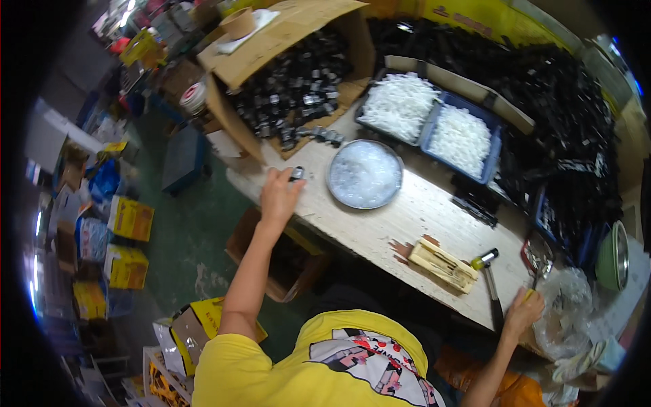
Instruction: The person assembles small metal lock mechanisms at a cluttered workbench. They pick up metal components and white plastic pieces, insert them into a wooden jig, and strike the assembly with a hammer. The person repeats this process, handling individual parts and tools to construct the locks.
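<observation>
At the table's left edge, my left hand [279, 202] is closed with its fingertips on a small black-and-silver part [297, 173]. A round metal tray [330, 178] holding clear, glossy material lies just right of it. Over at the right end, my right hand [522, 312] is closed around a slim metal tool [540, 273] with a bit of yellow at the grip; its exact kind is unclear. Left of that hand are a hammer [493, 292] and a short yellow-and-black cylindrical piece [484, 259]. A pale wooden block [444, 264] with a slot rests near the front edge.
An open cardboard box [234, 125] of small black-and-silver parts stands at the back left. Two blue trays [428, 139] hold white pieces. Black strips [563, 108] are heaped behind. A clear plastic bag [566, 308] and green bowl [608, 261] sit right; a carton [298, 275] stands below the table.
</observation>
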The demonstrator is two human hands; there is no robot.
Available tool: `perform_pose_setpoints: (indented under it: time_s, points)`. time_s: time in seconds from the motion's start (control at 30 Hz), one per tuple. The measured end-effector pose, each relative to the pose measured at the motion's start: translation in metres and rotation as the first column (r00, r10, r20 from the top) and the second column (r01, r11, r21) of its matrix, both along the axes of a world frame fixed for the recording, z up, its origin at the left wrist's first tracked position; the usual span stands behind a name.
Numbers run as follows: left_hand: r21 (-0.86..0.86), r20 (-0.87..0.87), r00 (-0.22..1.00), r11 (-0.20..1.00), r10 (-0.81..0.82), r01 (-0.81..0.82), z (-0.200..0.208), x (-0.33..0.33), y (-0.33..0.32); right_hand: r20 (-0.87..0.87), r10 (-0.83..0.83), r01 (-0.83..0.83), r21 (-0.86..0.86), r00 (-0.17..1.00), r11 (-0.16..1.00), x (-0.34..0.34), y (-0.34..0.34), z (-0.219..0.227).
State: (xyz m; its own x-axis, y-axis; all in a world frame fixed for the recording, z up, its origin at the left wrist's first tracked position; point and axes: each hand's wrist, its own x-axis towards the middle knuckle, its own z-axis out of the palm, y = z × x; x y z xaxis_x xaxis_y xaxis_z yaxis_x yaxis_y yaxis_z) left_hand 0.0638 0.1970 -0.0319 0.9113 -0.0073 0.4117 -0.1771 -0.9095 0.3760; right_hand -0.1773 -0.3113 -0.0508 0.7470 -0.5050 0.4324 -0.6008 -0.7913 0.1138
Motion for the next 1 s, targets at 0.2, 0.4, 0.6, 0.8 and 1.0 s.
perform_pose_setpoints:
  time_s: [0.2, 0.4, 0.6, 0.8, 1.0]
  points:
    - [0.002, 0.007, 1.000, 1.000, 0.029, -0.029, -0.008, 0.017, -0.006, 0.259, 0.309, -0.349, 0.123, 0.915, 0.929, 0.033, 0.040, 0.042]
    - [-0.235, -0.018, 0.996, 0.969, -0.088, 0.081, -0.012, 0.032, -0.006, 0.248, 0.612, -0.659, 0.246, 0.751, 0.710, 0.114, 0.096, 0.047]
    - [-0.127, 0.023, 0.996, 0.988, -0.088, 0.090, -0.009, 0.033, -0.007, 0.109, 0.636, -0.644, 0.179, 0.764, 0.744, 0.176, 0.108, 0.021]
    - [0.019, 0.047, 0.998, 0.999, -0.037, 0.036, -0.015, -0.001, -0.034, 0.029, 0.742, -0.733, 0.180, 0.670, 0.656, 0.149, 0.108, 0.035]
    - [-0.067, -0.062, 0.986, 0.986, -0.157, 0.153, -0.005, -0.028, -0.023, 0.008, 0.764, -0.738, 0.264, 0.645, 0.621, 0.079, 0.144, 0.082]
